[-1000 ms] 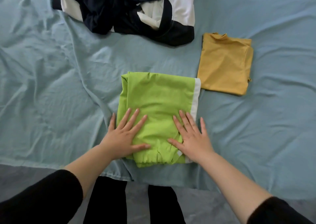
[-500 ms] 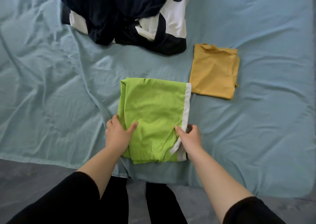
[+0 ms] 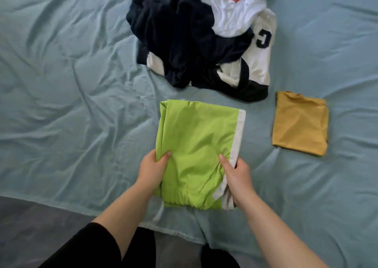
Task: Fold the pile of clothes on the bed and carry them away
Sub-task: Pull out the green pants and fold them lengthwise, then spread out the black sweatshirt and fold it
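A folded lime-green garment (image 3: 196, 145) with a white side stripe lies on the bed near its front edge. My left hand (image 3: 152, 169) grips its near left edge, thumb on top. My right hand (image 3: 237, 173) grips its near right edge at the white stripe, fingers tucked under. A folded mustard-yellow garment (image 3: 299, 122) lies flat to the right. Behind them sits an unfolded pile of navy and white clothes (image 3: 200, 40), with a white shirt on top.
A wrinkled pale blue sheet (image 3: 71, 104) covers the bed. Its front edge runs along the bottom of the view, with grey floor (image 3: 30, 226) and my dark trouser legs below it.
Both hands went from pressing flat on the green garment to gripping its near side edges. The near end looks slightly raised. The view has shifted, showing more of the pile.
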A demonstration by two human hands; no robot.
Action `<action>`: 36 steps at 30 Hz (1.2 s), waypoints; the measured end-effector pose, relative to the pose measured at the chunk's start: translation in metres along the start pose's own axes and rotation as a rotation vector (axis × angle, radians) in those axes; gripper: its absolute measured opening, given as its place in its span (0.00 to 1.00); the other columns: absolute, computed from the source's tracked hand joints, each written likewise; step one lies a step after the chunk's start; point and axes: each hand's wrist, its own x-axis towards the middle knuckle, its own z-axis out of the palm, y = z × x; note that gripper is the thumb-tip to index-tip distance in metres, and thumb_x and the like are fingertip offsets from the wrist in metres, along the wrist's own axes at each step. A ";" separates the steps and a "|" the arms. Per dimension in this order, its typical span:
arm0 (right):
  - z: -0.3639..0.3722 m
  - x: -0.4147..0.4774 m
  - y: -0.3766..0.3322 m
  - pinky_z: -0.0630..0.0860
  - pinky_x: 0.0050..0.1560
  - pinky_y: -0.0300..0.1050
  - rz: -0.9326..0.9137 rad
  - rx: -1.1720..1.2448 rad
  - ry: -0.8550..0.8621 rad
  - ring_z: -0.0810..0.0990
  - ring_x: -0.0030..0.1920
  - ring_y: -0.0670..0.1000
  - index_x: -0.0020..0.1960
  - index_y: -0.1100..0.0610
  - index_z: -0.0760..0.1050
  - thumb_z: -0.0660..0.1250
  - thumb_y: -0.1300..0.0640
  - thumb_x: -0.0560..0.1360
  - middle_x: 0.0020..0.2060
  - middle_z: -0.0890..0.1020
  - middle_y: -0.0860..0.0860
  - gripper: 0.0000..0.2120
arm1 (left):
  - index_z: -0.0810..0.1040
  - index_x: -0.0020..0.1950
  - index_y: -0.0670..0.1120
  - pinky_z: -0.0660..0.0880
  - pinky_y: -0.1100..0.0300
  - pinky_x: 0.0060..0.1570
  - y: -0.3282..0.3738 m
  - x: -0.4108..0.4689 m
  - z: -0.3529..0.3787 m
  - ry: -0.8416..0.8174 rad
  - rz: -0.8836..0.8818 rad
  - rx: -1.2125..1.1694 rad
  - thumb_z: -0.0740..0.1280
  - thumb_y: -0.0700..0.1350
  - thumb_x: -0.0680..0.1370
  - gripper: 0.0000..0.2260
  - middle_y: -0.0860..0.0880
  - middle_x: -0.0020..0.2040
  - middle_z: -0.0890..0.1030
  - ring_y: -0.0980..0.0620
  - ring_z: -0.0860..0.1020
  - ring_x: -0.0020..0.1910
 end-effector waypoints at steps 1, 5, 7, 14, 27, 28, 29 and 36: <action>0.027 0.000 -0.007 0.78 0.45 0.43 0.000 0.010 -0.010 0.82 0.43 0.45 0.47 0.54 0.78 0.68 0.53 0.77 0.42 0.84 0.48 0.05 | 0.79 0.55 0.47 0.76 0.49 0.58 0.002 0.013 -0.025 0.000 -0.009 0.019 0.68 0.49 0.78 0.09 0.47 0.53 0.83 0.46 0.80 0.54; 0.141 -0.001 -0.039 0.78 0.41 0.41 0.024 0.035 -0.070 0.83 0.42 0.46 0.43 0.53 0.77 0.69 0.53 0.76 0.41 0.84 0.49 0.05 | 0.78 0.60 0.41 0.75 0.53 0.58 0.009 0.067 -0.132 0.020 0.013 0.073 0.67 0.46 0.79 0.13 0.42 0.58 0.82 0.46 0.79 0.55; 0.192 0.001 -0.057 0.80 0.47 0.47 0.027 0.047 -0.089 0.83 0.45 0.51 0.45 0.54 0.78 0.69 0.53 0.76 0.42 0.84 0.51 0.05 | 0.77 0.62 0.40 0.74 0.51 0.60 0.018 0.095 -0.180 0.026 0.040 0.112 0.67 0.45 0.79 0.14 0.41 0.59 0.81 0.45 0.79 0.58; 0.322 0.030 -0.120 0.79 0.47 0.46 -0.035 0.122 -0.079 0.83 0.45 0.48 0.41 0.52 0.77 0.70 0.50 0.75 0.40 0.84 0.46 0.07 | 0.78 0.63 0.42 0.74 0.55 0.55 0.061 0.190 -0.299 0.074 0.187 0.239 0.67 0.47 0.79 0.15 0.44 0.58 0.82 0.45 0.79 0.57; 0.342 0.099 -0.127 0.74 0.42 0.42 0.168 -0.080 -0.248 0.79 0.48 0.49 0.72 0.55 0.67 0.65 0.53 0.78 0.64 0.76 0.53 0.23 | 0.40 0.80 0.51 0.47 0.44 0.75 0.056 0.250 -0.281 0.188 -0.014 0.832 0.65 0.57 0.77 0.41 0.42 0.80 0.42 0.41 0.44 0.78; 0.325 0.100 -0.125 0.72 0.38 0.40 0.161 -0.090 -0.214 0.78 0.42 0.48 0.68 0.57 0.71 0.64 0.55 0.79 0.60 0.78 0.55 0.19 | 0.40 0.80 0.52 0.46 0.44 0.75 0.061 0.242 -0.262 0.192 0.047 0.786 0.65 0.57 0.77 0.42 0.43 0.80 0.41 0.42 0.42 0.79; 0.306 0.103 -0.124 0.71 0.36 0.39 0.144 -0.099 -0.170 0.77 0.38 0.47 0.63 0.60 0.74 0.63 0.57 0.79 0.56 0.80 0.57 0.14 | 0.40 0.80 0.53 0.45 0.46 0.75 0.066 0.234 -0.239 0.167 0.109 0.730 0.65 0.57 0.76 0.42 0.44 0.80 0.41 0.43 0.42 0.79; 0.187 0.144 -0.148 0.71 0.55 0.45 -0.204 -0.526 0.136 0.78 0.57 0.56 0.60 0.56 0.76 0.65 0.60 0.76 0.56 0.80 0.56 0.13 | 0.30 0.76 0.56 0.40 0.36 0.72 0.086 0.200 -0.062 -0.211 -0.068 0.665 0.70 0.72 0.64 0.59 0.44 0.78 0.31 0.41 0.32 0.76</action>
